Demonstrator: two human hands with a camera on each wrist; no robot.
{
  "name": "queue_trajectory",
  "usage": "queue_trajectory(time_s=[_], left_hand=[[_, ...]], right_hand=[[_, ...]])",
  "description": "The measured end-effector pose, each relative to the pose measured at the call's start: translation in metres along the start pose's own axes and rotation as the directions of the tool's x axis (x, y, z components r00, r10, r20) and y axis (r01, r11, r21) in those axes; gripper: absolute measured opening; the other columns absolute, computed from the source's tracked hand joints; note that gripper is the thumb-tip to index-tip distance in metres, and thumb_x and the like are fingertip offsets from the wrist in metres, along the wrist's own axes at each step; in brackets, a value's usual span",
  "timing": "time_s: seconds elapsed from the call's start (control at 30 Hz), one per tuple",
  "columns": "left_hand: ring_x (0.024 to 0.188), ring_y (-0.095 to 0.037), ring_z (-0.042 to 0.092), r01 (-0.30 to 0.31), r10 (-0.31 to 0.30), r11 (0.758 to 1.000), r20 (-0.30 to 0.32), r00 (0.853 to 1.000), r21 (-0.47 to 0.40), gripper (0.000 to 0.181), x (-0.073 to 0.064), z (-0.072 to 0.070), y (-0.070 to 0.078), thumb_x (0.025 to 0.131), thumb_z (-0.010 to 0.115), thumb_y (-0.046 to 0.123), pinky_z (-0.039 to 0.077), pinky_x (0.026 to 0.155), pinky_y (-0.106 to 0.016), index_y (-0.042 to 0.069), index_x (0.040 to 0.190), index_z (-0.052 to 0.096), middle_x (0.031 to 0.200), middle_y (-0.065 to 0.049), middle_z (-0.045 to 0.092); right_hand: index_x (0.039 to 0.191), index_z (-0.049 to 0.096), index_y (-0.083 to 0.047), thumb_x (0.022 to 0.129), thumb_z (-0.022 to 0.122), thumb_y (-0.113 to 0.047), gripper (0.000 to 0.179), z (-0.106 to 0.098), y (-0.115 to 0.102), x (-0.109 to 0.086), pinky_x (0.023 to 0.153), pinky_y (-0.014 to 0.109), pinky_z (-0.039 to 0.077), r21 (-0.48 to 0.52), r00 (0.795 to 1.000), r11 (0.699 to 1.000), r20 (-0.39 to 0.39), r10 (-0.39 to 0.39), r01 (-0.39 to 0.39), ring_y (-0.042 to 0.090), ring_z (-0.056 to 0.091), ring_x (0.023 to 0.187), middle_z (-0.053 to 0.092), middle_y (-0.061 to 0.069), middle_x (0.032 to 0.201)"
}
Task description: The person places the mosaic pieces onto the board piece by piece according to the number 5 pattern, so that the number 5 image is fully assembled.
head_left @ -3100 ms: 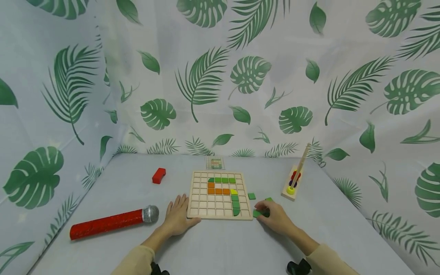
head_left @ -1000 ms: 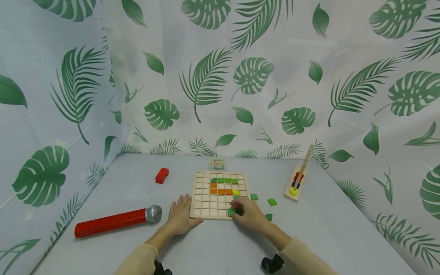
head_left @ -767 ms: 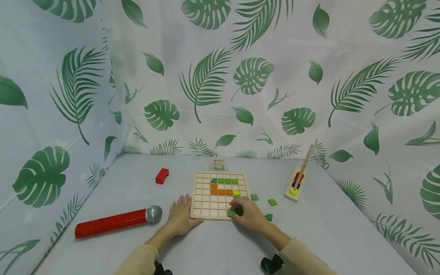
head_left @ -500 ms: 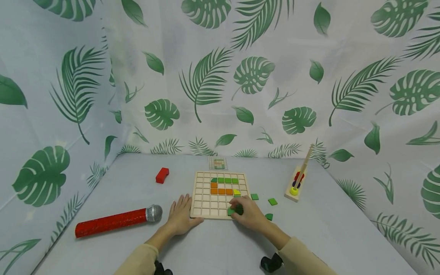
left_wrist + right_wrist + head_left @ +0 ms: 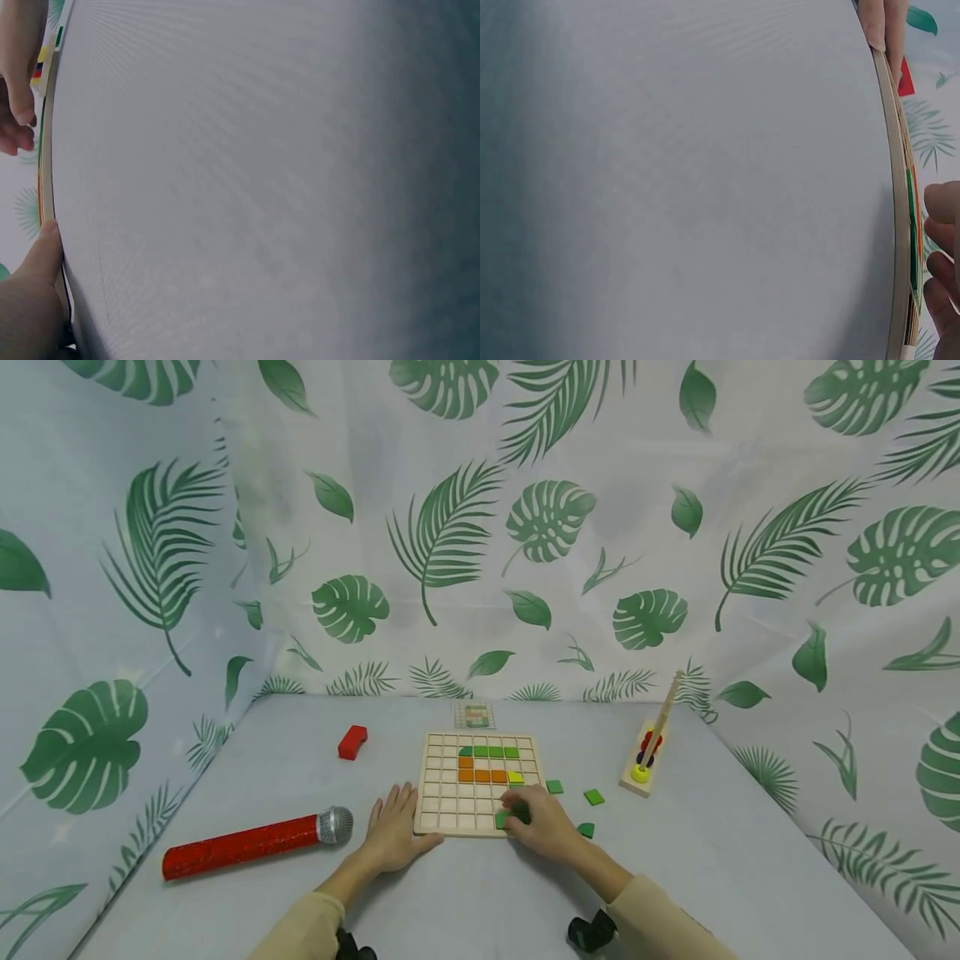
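My left hand (image 5: 390,837) lies spread at the left edge of the wooden grid board (image 5: 442,806), its thumb along the near edge. My right hand (image 5: 546,825) is over the board's near right part with loosely bent fingers. In the right wrist view its fingers (image 5: 941,202) stand a little off the board with nothing between them. A green tile (image 5: 502,821) sits in the board's near row beside the right thumb, partly covered. Green tiles (image 5: 495,752), orange tiles (image 5: 491,777) and a yellow tile (image 5: 515,777) form a pattern; the right hand hides part of it.
Right of the board lie two green square tiles (image 5: 554,787) and a green rounded piece (image 5: 587,830). A pattern card (image 5: 474,715) is behind the board. A red block (image 5: 352,742) and red microphone (image 5: 255,845) are left, a wooden stand with coloured beads (image 5: 642,760) right.
My right hand has come left from the table onto the board, and a green tile now sits in the near row. Over the last second it barely moves. The left hand stays put.
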State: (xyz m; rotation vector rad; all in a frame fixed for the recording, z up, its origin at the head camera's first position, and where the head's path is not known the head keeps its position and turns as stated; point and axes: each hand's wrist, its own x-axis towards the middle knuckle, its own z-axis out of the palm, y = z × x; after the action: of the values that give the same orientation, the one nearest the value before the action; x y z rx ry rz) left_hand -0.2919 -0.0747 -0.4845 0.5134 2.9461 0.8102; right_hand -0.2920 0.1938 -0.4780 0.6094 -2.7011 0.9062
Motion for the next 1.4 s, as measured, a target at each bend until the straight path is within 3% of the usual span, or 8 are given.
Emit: queue_trajectory(time_s=[0.27,0.47,0.77,1.03,1.4], left_hand=[[0.140,-0.040,0.012,0.000,0.000,1.000,-0.006,1.000,-0.006,0.090,-0.001,0.000,0.001,0.084,0.066,0.048,0.006,0.111,-0.056,-0.007,0.145,0.027,0.151,-0.026,0.021],[0.140,-0.040,0.012,0.001,-0.001,1.000,-0.008,1.000,-0.014,0.090,-0.001,0.000,0.001,0.084,0.066,0.047,0.006,0.111,-0.056,-0.007,0.144,0.027,0.151,-0.026,0.021],[0.140,-0.040,0.012,0.002,-0.002,1.000,-0.006,1.000,-0.013,0.091,-0.001,0.001,0.001,0.084,0.066,0.048,0.006,0.111,-0.056,-0.007,0.144,0.027,0.151,-0.026,0.021],[0.140,-0.040,0.012,0.005,-0.005,1.000,-0.003,1.000,-0.007,0.091,-0.001,0.001,0.000,0.083,0.066,0.049,0.006,0.111,-0.057,-0.007,0.144,0.027,0.151,-0.026,0.021],[0.140,-0.041,0.013,-0.006,0.006,1.000,-0.009,1.000,-0.010,0.091,-0.002,0.000,0.001,0.083,0.067,0.049,0.006,0.110,-0.057,-0.008,0.143,0.029,0.150,-0.027,0.022]], right_hand=[[0.104,0.064,-0.003,0.083,0.067,0.004,0.023,-0.009,0.013,0.005,0.077,0.029,0.053,0.080,0.993,0.997,-0.112,0.024,-0.015,0.018,0.061,0.092,0.065,0.006,0.099],[0.108,0.063,-0.002,0.086,0.066,0.000,0.023,-0.016,0.029,0.005,0.079,0.032,0.053,0.075,0.984,0.994,-0.154,0.091,-0.081,0.017,0.061,0.093,0.064,0.006,0.102],[0.115,0.059,0.000,0.086,0.057,0.008,0.031,-0.025,0.046,0.003,0.087,0.038,0.051,0.063,0.970,0.978,-0.136,0.204,-0.197,0.024,0.058,0.105,0.061,0.010,0.112],[0.115,0.058,0.004,0.080,0.056,0.014,0.037,-0.030,0.054,0.000,0.091,0.045,0.048,0.007,0.972,0.981,-0.134,0.192,-0.193,0.031,0.057,0.108,0.059,0.015,0.113],[0.116,0.057,0.006,0.082,0.061,0.009,0.035,-0.031,0.059,-0.002,0.084,0.042,0.050,-0.024,0.971,0.979,-0.133,0.198,-0.203,0.025,0.059,0.098,0.062,0.014,0.105]])
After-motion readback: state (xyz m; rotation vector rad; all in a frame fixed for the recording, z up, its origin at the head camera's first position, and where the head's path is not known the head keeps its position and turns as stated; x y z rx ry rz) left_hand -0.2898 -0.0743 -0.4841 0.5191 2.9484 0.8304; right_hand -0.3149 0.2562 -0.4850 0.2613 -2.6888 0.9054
